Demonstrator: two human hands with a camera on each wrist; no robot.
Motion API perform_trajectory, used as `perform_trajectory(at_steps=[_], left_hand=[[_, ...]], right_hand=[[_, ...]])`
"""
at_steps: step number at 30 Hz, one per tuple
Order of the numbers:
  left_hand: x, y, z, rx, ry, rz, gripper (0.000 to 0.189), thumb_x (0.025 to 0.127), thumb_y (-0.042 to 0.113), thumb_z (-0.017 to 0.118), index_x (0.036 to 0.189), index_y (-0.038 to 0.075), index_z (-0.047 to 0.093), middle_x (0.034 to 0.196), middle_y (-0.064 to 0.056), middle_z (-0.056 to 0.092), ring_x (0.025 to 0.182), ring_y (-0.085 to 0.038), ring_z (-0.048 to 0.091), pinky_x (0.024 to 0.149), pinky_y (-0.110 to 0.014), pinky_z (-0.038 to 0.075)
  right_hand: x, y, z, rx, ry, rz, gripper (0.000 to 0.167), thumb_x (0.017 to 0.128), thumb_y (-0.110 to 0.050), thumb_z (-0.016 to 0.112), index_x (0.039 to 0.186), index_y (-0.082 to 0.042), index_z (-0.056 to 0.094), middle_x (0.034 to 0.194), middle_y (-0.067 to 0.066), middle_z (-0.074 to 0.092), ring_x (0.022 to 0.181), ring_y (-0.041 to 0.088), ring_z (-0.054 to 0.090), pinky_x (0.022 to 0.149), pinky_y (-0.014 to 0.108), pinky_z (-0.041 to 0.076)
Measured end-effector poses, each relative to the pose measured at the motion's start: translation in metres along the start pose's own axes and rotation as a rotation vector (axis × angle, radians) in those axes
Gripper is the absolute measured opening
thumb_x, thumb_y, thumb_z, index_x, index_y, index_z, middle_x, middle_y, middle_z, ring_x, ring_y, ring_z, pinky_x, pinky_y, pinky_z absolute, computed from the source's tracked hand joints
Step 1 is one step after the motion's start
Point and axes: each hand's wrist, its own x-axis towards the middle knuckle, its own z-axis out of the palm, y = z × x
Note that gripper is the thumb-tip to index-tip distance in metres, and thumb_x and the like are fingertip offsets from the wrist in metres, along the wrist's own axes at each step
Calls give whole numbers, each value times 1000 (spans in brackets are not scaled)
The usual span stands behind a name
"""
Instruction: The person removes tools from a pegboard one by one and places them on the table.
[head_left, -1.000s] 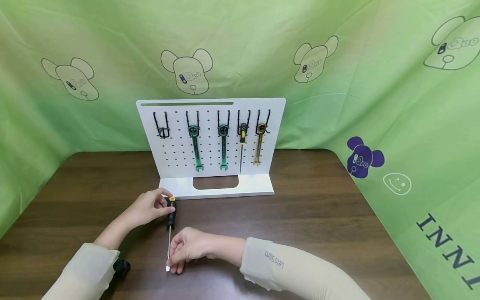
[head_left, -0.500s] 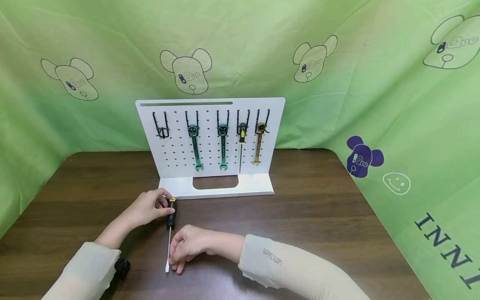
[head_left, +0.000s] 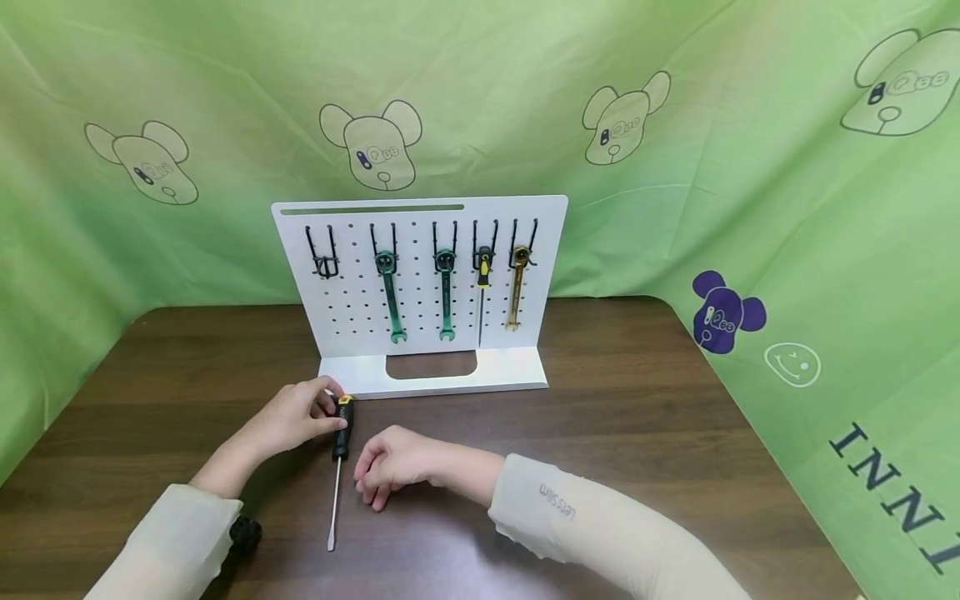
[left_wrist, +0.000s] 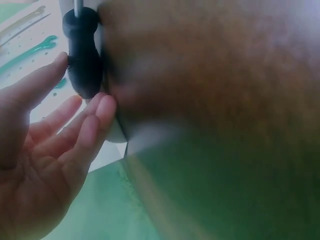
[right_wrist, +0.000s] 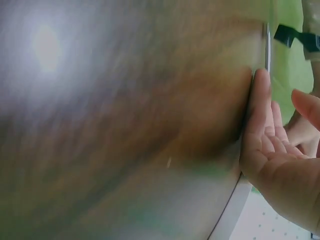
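Note:
A screwdriver (head_left: pixel 341 443) with a black handle, a yellow end and a thin metal shaft lies on the table in front of the pegboard's base, its flat tip toward me. My left hand (head_left: pixel 295 417) pinches the handle near its yellow end. In the left wrist view, the thumb and fingers of that hand (left_wrist: pixel 52 155) meet the black handle (left_wrist: pixel 84 60) at its side and rounded end. To the right of the shaft is my right hand (head_left: pixel 401 460), apart from it, fingers loosely curled around nothing. The right wrist view shows that hand (right_wrist: pixel 280 175) with fingers extended.
A white pegboard (head_left: pixel 345 304) stands at the back. On its hooks hang two green wrenches (head_left: pixel 392 300), a yellow-black screwdriver (head_left: pixel 484 268) and a gold wrench (head_left: pixel 517 292). The leftmost hook (head_left: pixel 326 265) bears nothing. A green printed cloth (head_left: pixel 495 125) surrounds the wooden table (head_left: pixel 637 433).
My right hand has let go of the screwdriver's shaft and moved up and to the right, away from it. My left hand stays at the handle; the tip has shifted slightly toward me.

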Motion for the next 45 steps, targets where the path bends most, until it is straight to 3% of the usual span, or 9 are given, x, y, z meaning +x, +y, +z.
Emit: perform_trajectory(at_steps=[4,9,15,22,24,29,32,39,45], left_hand=[[1,-1,-7,7,-3,-10,31,85,12,77,110,-1,62,85,-5,69,70,-12,59,65,-28,49],[5,0,-17,19,16,-2,34,88,14,75,114,-3,62,90,-7,70,75,-16,63,69,-31,52],[12,6,-31,35,77,25,31,87,9,74,114,-3,62,95,-15,71,85,-24,68,76,-40,56],[26,12,-44,-5,155,19,33,91,7,70,121,-4,62,103,-19,71,94,-30,68,83,-45,56],[31,14,-48,-20,194,29,33,91,7,69,122,-4,62,104,-20,71,96,-31,68,85,-46,55],[44,21,-57,-40,287,77,29,92,5,68,119,-3,63,104,-18,72,95,-31,69,79,-34,53],[52,25,-63,-64,327,94,29,92,6,69,119,-2,63,104,-18,73,95,-30,69,75,-28,51],[69,37,-60,-149,342,95,34,93,8,68,125,0,60,116,-18,68,104,-32,67,90,-47,56],[83,45,-52,-206,355,133,37,94,9,68,129,0,57,119,-19,67,107,-34,67,92,-48,56]], right_hand=[[1,0,-13,-3,54,-47,8,84,7,61,91,7,65,81,24,72,58,12,63,61,25,57],[1,-1,-32,-65,131,-83,13,85,4,62,96,7,66,87,21,75,63,12,66,60,22,54],[1,1,-57,-49,223,-121,17,88,1,61,103,8,65,88,18,75,65,11,68,61,20,50],[3,1,-85,-33,390,-182,23,91,0,62,112,10,63,93,19,74,69,11,68,67,22,51],[5,2,-90,-41,439,-193,22,92,-1,63,112,8,64,94,19,74,74,18,71,71,27,55],[11,3,-96,-48,535,-234,23,92,-1,65,114,7,64,100,18,71,88,27,70,84,34,60],[14,3,-99,-107,573,-262,26,91,0,66,117,6,64,107,19,71,90,21,68,84,30,58],[20,1,-103,-174,604,-292,36,92,-1,66,127,1,60,125,19,65,103,32,67,86,34,58],[28,-3,-104,-170,630,-302,43,93,-3,66,134,-5,57,136,15,60,110,33,67,87,38,59]])
